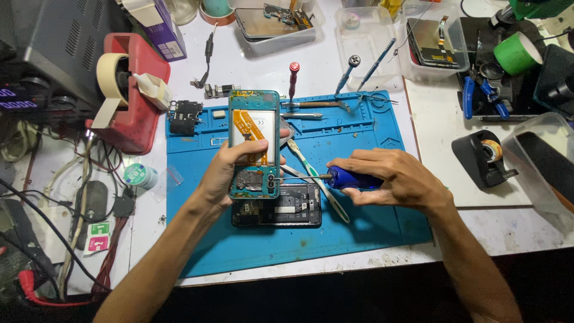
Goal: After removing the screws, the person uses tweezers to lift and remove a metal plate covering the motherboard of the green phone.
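My left hand (221, 176) clamps the opened teal phone (255, 143) above the blue mat (359, 209), steadying it; my right hand (397, 179) wraps the blue screwdriver (347, 178), tip at its lower edge.

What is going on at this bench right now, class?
A person is working on an opened phone with its back cover off, held up in the left hand above a blue work mat. The right hand holds a blue-handled screwdriver sideways, its tip at the phone's lower end near the camera. Another dark phone part lies flat on the mat beneath, beside a toothbrush.
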